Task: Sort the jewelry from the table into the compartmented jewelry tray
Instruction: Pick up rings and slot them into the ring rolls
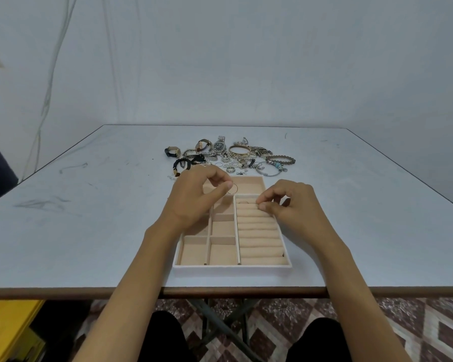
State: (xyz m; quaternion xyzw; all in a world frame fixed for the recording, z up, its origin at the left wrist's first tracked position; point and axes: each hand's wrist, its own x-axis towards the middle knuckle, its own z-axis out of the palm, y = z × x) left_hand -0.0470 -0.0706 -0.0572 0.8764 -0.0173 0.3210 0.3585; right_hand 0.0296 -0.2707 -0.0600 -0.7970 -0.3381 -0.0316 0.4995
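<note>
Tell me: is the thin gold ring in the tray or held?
In hand: the left hand pinches the thin gold ring above the jewelry tray.

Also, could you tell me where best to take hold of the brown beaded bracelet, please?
I'd pinch its right-hand arc from above and the right: the brown beaded bracelet lies flat at the pile's right edge, its left side against other pieces.
</note>
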